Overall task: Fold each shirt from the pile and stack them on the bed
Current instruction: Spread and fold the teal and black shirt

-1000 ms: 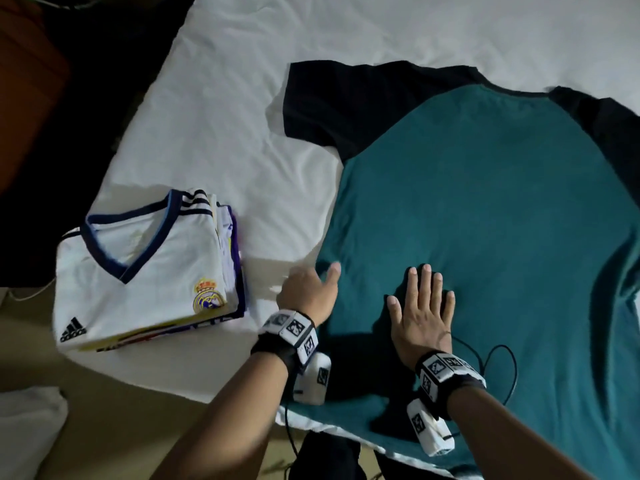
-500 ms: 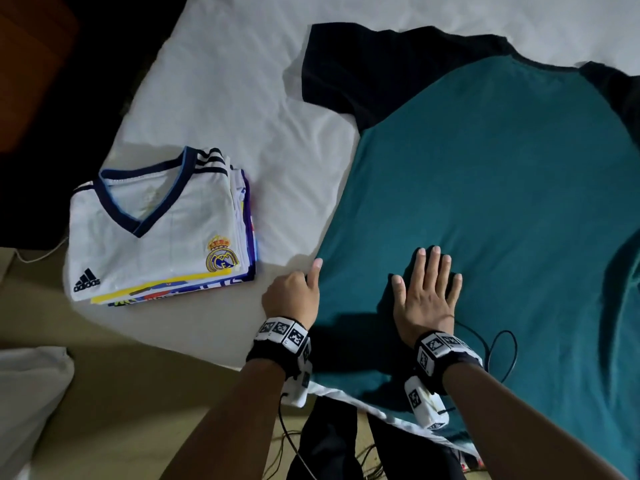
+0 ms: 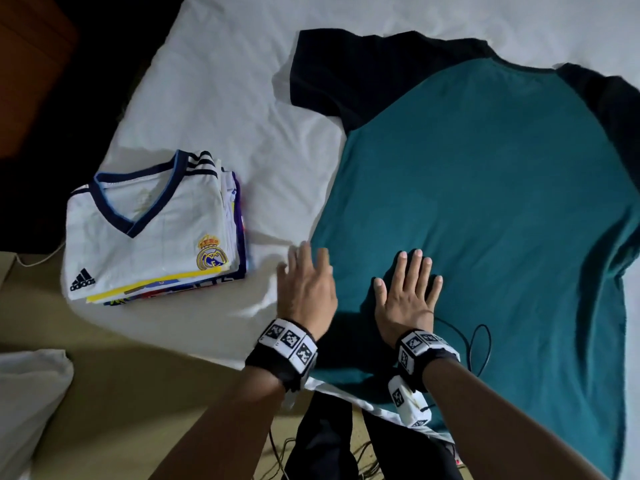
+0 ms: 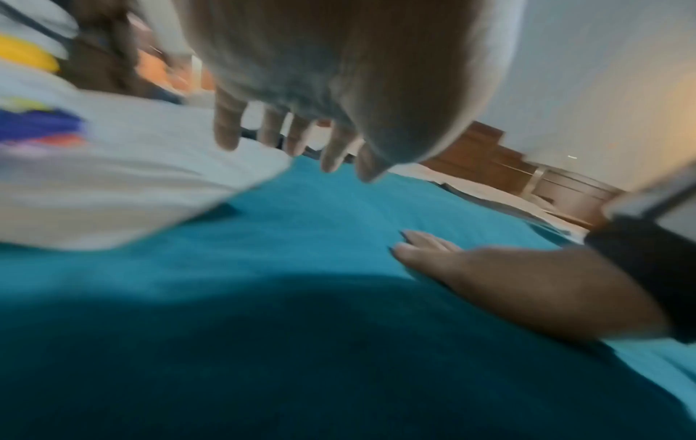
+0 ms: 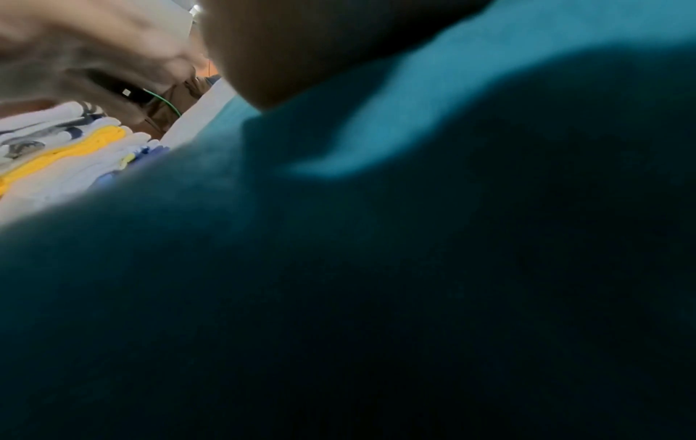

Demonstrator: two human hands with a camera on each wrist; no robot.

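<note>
A teal shirt with black sleeves (image 3: 485, 209) lies spread flat on the white bed (image 3: 221, 98). My right hand (image 3: 407, 292) presses flat on its lower left part, fingers straight. At the shirt's left edge my left hand (image 3: 306, 282) hovers with fingers spread, blurred by motion; in the left wrist view the left hand (image 4: 301, 140) hangs above the teal cloth (image 4: 301, 238) and holds nothing. A stack of folded shirts (image 3: 152, 230), a white crested jersey on top, sits at the bed's left corner. The right wrist view shows mostly teal cloth (image 5: 376, 268).
The bed's near edge (image 3: 194, 351) runs just below the stack, with tan floor (image 3: 121, 410) beyond. A white bundle (image 3: 27, 403) lies at the lower left. A thin black cable (image 3: 481, 344) loops on the shirt behind my right wrist. Dark furniture (image 3: 31, 64) stands far left.
My left hand has opened from a curled grip at the shirt's left edge to spread fingers and lifted off it. The right hand stays pressed flat.
</note>
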